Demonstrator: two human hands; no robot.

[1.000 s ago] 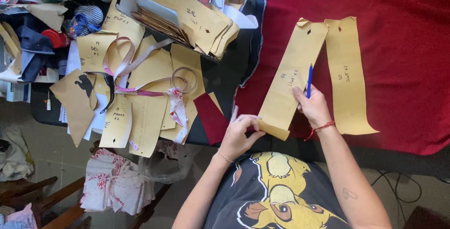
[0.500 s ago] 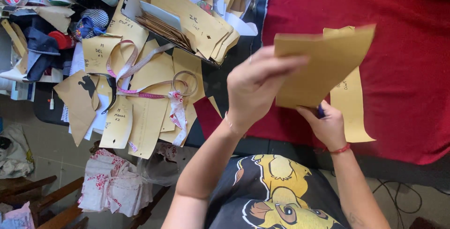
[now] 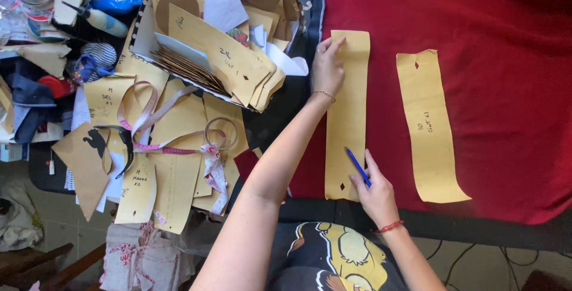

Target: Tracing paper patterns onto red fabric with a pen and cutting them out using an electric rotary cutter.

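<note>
Two long tan paper pattern strips lie flat on the big red fabric sheet (image 3: 476, 22) that covers the right side of the view, well apart from each other. The right-hand strip (image 3: 430, 127) has handwriting and a small diamond notch and sits untouched. The long tan strip nearer the middle (image 3: 347, 118) is the one in hand, running lengthwise away from the person along the fabric's left edge.

To the left there's a cluttered counter (image 3: 36, 172) with a shallow box of stacked tan pattern pieces (image 3: 220, 58), more loose pieces and a pink measuring tape (image 3: 143, 118) draped over them.

The left hand (image 3: 328, 70) is spread flat, fingers pressing down on the strip's far top corner, so it's pinning rather than gripping. The right hand (image 3: 375, 192) rests at the strip's near end with its grip closed around a blue pen (image 3: 358, 166), tip pointing onto the paper.

My guess is this strip is stiff kraft-type paper: light, holds its shape, but slides easily on the fabric and creases if bent hard. Best held by pressing flat at the ends or lifting by a long edge, not pinching the middle.
</note>
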